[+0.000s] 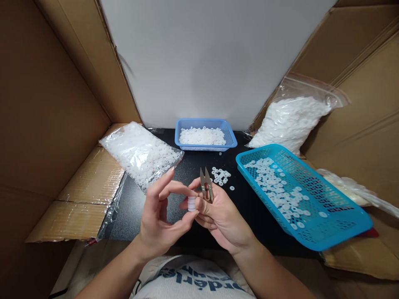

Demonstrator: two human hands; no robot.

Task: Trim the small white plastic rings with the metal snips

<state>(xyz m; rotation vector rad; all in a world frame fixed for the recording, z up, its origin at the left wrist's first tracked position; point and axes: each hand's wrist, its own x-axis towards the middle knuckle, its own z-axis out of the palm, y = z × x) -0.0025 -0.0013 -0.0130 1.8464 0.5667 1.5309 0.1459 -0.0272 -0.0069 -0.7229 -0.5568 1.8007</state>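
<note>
Between the thumb and index finger of my left hand (163, 211) is a short stack of white plastic rings (191, 204), pinched from its top and bottom ends. My right hand (222, 216) is closed around a pair of thread snips (206, 185), whose two pointed blades stick up, slightly apart. The right thumb tip touches the side of the stack or sits right beside it. Just beyond the snips, a loose cluster of white rings (220, 176) lies on the black tabletop (226, 160).
A blue basket (205, 147) of small white pieces stands at the back. At right, a turquoise basket (336, 224) holds many rings. Filled clear bags lie at left (140, 153) and back right (289, 120). Cardboard walls (62, 83) enclose both sides.
</note>
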